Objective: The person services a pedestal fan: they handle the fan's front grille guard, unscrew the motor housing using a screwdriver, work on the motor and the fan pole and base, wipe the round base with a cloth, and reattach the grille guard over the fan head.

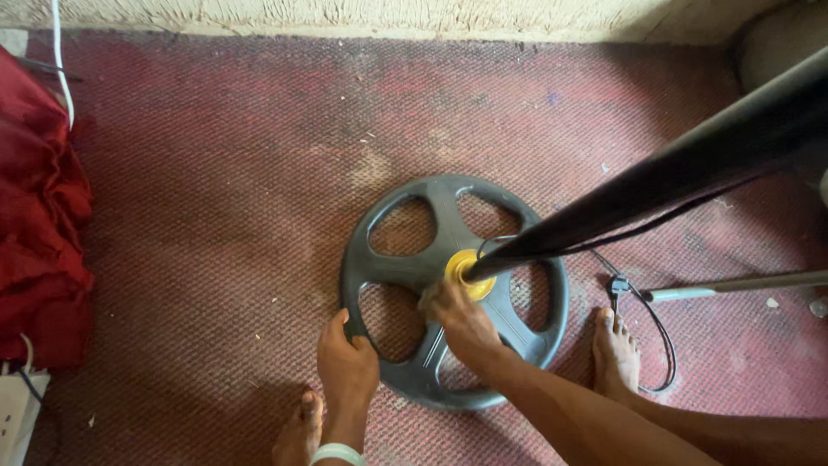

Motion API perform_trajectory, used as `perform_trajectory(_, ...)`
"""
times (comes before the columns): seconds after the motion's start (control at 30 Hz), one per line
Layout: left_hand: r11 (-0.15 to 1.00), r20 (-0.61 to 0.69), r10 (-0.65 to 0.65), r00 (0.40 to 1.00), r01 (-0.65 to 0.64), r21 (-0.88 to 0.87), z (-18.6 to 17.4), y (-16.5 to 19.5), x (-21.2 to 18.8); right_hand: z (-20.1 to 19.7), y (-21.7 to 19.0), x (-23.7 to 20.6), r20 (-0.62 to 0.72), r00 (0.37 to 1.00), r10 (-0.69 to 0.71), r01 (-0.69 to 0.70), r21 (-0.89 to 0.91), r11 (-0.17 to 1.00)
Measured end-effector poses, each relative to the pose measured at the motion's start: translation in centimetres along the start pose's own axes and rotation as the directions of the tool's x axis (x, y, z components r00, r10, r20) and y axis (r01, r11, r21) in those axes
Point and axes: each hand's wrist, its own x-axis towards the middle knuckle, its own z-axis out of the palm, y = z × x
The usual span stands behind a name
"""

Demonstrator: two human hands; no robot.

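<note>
A round dark grey base (454, 290), shaped like a wheel with five spokes and open windows between them, lies flat on the red carpet (216, 216), near the middle of the floor and well away from the pale wall along its far edge. A yellow collar (470, 274) sits at the hub, and a black pole (655, 173) slants up out of it toward the right. The base looks like stiff moulded plastic, probably weighted, so it is judged rigid and fairly heavy, not fragile; its smooth rim may be a little slippery, while the window edges and spokes offer the surest places to be held. The left hand (347, 362) is closed around the near-left part of the rim, fingers curled through a window, so the base lies directly under and within that grip. The right hand (461, 324) is laid over a spoke just beside the collar, fingers bent toward the hub; whether anything is actually pinched there cannot be told. Bare feet (616, 349) are planted on the carpet at either side of the near edge of the base. A thin black cable (655, 324) and a grey rod (733, 285) lie toward the right edge of the floor, and red cloth (39, 224) is heaped at the left edge.
</note>
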Motion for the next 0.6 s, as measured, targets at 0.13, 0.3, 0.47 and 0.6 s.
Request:
perform_trajectory(0.13, 0.999, -0.028, 0.041, 0.999, -0.041, 0.004, 0.3, -0.4, 0.0, -0.1, -1.7, -0.6, -0.044, 0.998, -0.034, 0.027, -0.145, 0.989)
perform_trajectory(0.3, 0.999, -0.011, 0.052, 0.999, -0.052, -0.009, 1.2, 0.1, -0.3, 1.0, -3.4, -3.2, 0.319, 0.907, -0.274, 0.236, 0.152, 0.960)
perform_trajectory(0.47, 0.998, 0.067, 0.050, 0.996, -0.048, -0.042, 1.7, 0.0, -1.3, 6.0, -4.5, -6.8, 0.220, 0.964, -0.149, 0.133, 0.088, 0.987)
perform_trajectory(0.6, 0.990, 0.176, 0.138, 0.975, -0.131, -0.050, 2.1, 0.0, -2.5, 8.5, -2.0, -11.6, 0.196, 0.962, -0.188, 0.158, 0.158, 0.975)
